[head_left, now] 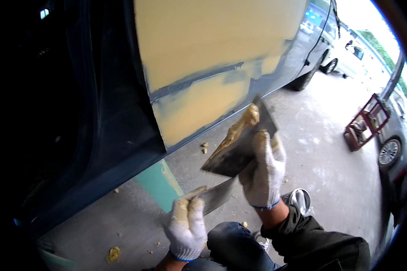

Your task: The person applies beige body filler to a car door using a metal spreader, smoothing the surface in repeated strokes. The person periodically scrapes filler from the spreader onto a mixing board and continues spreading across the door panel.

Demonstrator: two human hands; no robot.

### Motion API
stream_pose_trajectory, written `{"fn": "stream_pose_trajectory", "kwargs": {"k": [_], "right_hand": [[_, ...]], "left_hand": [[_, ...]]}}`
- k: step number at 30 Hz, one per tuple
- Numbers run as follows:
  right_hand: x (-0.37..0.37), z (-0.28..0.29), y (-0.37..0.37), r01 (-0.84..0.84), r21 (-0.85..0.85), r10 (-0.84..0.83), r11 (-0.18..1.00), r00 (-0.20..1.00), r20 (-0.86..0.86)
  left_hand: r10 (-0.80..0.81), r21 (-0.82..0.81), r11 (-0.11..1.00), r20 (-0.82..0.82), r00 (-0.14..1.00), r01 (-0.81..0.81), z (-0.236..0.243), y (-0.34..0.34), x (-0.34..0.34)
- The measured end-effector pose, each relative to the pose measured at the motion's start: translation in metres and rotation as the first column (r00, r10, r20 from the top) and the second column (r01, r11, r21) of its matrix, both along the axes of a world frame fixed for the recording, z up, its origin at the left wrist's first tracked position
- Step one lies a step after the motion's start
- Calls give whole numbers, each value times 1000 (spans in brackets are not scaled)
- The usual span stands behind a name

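By the bottom edge of the tan-patched car panel (199, 49), the white-gloved right hand (267, 174) is pinching a grey metal plate (235, 158) of tan paste (239, 125), the left hand (187, 226) a grey metal blade (218, 196), likely mixing; the next scrape is probably needing care.

— Is the big blade (243, 149) plastic?

— It looks like metal, thin and dull grey; the smaller blade (218, 195) looks metal too, smoother, a little shiny.

— And the putty (235, 130)?

— Thick and lumpy, with a soft sheen.

— The gloves (266, 180)?

— Knitted white cloth, matt, the fingers (196, 210) crusted yellow.

— That sleeve (323, 239)?

— Dark matt cloth, creased.

— The door (212, 45)?

— Smooth and matt where it's yellow; the paint (307, 43) further along looks glossy. The floor (321, 158) resembles rough, dusty concrete
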State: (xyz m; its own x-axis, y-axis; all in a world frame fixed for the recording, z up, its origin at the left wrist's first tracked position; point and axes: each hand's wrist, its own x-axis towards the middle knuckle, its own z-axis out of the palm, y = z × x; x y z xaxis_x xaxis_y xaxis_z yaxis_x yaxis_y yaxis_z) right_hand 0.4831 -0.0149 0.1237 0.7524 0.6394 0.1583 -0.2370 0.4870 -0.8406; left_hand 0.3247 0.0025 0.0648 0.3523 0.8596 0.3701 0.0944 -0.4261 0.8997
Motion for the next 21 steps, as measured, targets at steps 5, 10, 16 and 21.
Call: {"fn": "stream_pose_trajectory", "kwargs": {"k": [5,10,16,21], "right_hand": [[19,-20,-15,-482,-43,405,875,680,612],[-5,-12,-22,-290,-390,463,874,253,850],[-20,-23,-1,-290,-420,447,860,31,894],[-16,-24,-3,-209,-598,595,774,-81,799]], "left_hand": [[114,-202,977,225,968,-68,-15,25,-33],[183,-181,974,259,949,-138,-40,40,-49],[235,-273,953,386,892,-133,-64,52,-62],[235,-318,942,385,892,-111,-82,52,-60]]}}
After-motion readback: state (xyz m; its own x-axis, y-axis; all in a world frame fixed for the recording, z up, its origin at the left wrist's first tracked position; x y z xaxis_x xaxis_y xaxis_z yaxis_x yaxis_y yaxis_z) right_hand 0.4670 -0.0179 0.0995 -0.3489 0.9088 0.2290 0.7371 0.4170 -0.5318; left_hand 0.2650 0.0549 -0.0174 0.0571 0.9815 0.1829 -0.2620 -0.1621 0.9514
